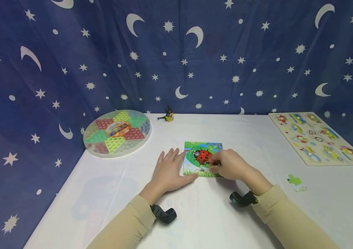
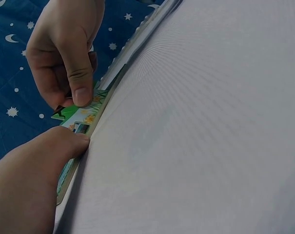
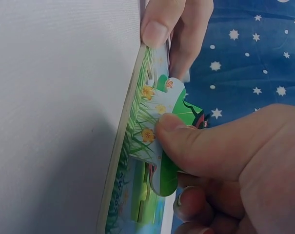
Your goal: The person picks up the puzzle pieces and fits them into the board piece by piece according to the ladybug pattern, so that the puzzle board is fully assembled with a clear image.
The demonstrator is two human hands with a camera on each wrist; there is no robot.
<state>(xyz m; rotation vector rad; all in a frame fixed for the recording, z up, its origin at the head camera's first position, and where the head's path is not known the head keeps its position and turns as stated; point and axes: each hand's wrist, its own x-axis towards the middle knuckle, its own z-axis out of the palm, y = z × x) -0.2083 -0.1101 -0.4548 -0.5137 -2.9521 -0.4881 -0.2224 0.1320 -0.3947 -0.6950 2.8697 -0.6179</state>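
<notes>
A ladybug jigsaw puzzle (image 1: 192, 147) in a thin flat frame lies on the white table in front of me. My left hand (image 1: 171, 174) rests at its left side with the fingers spread and the thumb on the near edge. Thumb and fingers of my right hand (image 1: 234, 165) pinch a puzzle piece (image 3: 149, 131) over the right part of the board. Grass, yellow flowers and green show on this piece, which is lifted at a tilt. Part of the printed backing shows beneath it in the right wrist view.
A loose green puzzle piece (image 1: 295, 182) lies right of my right forearm. Beyond it is a wooden peg puzzle (image 1: 291, 143). A round Chinese checkers set (image 1: 122, 154) sits back left, and a small colourful toy (image 1: 168, 114) stands at the far edge before a starry curtain (image 1: 207, 86).
</notes>
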